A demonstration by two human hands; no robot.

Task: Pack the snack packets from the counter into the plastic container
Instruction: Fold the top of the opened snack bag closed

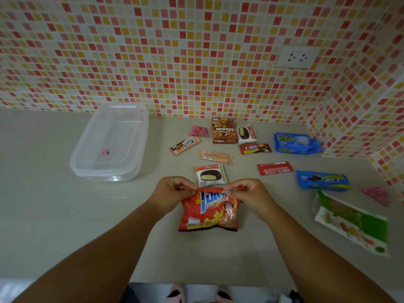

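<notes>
A red potato snack bag point(208, 213) lies on the counter in front of me. My left hand point(170, 192) and my right hand point(249, 193) both pinch its folded top edge. The clear plastic container point(87, 154) stands open at the back left with a small pink clip point(105, 152) inside. Several other packets lie behind and to the right: a Choco Pie point(210, 174) just beyond my hands, a brown Collon box point(224, 131), a red wrapper point(275, 168), and two blue packs point(297, 143) point(323, 180).
A green and white packet point(352, 221) and a pink triangular packet point(376, 194) lie at the far right near the tiled side wall. The mosaic back wall holds a white socket point(296, 57). The counter's front edge point(196, 281) runs just below my forearms.
</notes>
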